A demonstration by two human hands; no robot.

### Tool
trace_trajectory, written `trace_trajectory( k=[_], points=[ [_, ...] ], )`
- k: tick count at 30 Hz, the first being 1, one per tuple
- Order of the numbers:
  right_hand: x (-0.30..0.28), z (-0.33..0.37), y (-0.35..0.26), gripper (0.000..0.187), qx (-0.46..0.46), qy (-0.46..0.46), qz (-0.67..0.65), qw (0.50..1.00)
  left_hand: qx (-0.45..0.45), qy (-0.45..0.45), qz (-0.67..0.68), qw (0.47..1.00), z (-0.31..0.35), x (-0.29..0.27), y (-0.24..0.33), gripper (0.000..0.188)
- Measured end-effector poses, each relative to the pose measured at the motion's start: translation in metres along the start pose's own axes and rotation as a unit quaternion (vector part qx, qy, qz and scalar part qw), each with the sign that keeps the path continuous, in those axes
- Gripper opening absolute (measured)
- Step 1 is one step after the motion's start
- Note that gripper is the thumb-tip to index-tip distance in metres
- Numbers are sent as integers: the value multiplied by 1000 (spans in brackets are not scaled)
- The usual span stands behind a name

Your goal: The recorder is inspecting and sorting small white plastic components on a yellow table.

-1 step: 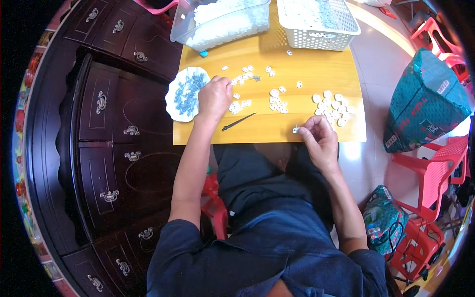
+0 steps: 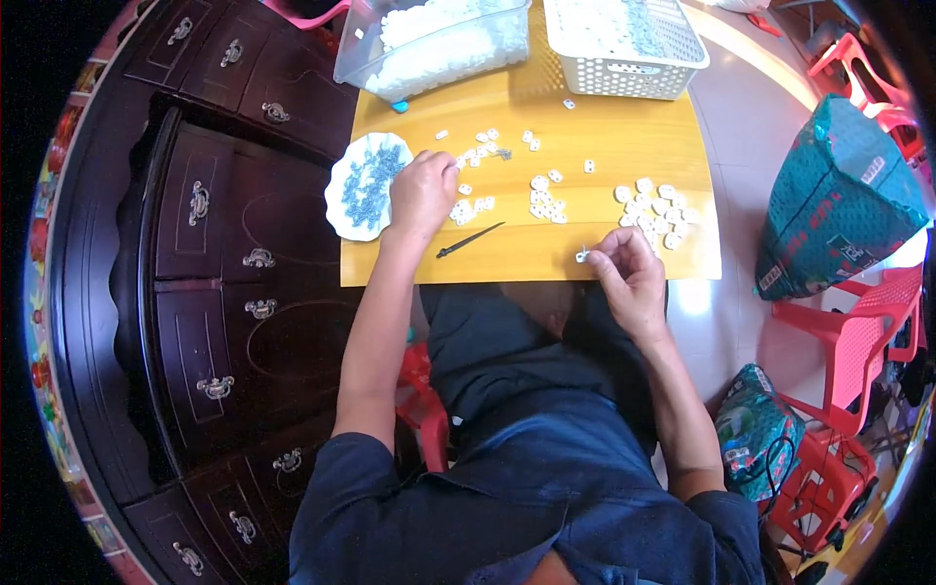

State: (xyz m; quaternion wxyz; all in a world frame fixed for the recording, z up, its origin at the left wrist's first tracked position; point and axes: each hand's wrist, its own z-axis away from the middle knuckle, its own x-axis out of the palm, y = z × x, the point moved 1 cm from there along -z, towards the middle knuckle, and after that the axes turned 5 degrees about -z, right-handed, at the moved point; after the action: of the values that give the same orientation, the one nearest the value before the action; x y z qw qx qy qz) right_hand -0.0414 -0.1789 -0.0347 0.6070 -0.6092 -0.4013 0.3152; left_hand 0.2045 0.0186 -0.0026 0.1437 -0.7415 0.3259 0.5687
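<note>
Between the thumb and fingers of my right hand [image 2: 632, 276] is a small white plastic piece [image 2: 582, 256], near the table's front edge. A thin metal bit seems to stick up from it. My left hand [image 2: 422, 193] is curled over the table beside a scalloped white plate [image 2: 334, 203] of small blue-grey parts [image 2: 369, 187]. Its fingertips are drawn together next to some scattered white pieces [image 2: 475, 154]; what they hold, if anything, is hidden. A black pointed tool [image 2: 470, 240] lies in front of this hand. More white pieces [image 2: 546, 200] are clustered mid-table, and another group [image 2: 658, 210] lies beyond my right hand.
At the back of the yellow table [image 2: 643, 127] stand a clear bin [image 2: 444, 63] of white pieces and a white perforated basket [image 2: 629, 78]. Dark drawers [image 2: 224, 205] line the left. On the right are a teal bag [image 2: 838, 205] and red plastic chairs [image 2: 848, 336].
</note>
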Motion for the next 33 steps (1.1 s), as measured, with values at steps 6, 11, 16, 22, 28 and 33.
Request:
trace_trajectory(
  k=[6, 11, 16, 22, 28, 33],
  points=[
    [1, -1, -4, 13, 5, 2, -12, 1000, -129, -85, 362, 919, 12, -6, 20, 14],
    [0, 0, -1, 12, 9, 3, -12, 1000, -193, -160, 548, 798, 17, -19, 38, 14],
    [0, 1, 0, 12, 5, 7, -17, 1000, -212, -201, 643, 708, 25, -14, 49, 13],
    [1, 1, -2, 13, 13, 10, -20, 1000, -190, -191, 622, 735, 38, -9, 73, 15],
    [-1, 0, 2, 12, 16, 28, -29, 999, -122, -281, 592, 745, 71, -26, 102, 14],
    [0, -1, 4, 11, 13, 52, -37, 998, 174, -346, 545, 744, 122, -59, 164, 7]
  ],
)
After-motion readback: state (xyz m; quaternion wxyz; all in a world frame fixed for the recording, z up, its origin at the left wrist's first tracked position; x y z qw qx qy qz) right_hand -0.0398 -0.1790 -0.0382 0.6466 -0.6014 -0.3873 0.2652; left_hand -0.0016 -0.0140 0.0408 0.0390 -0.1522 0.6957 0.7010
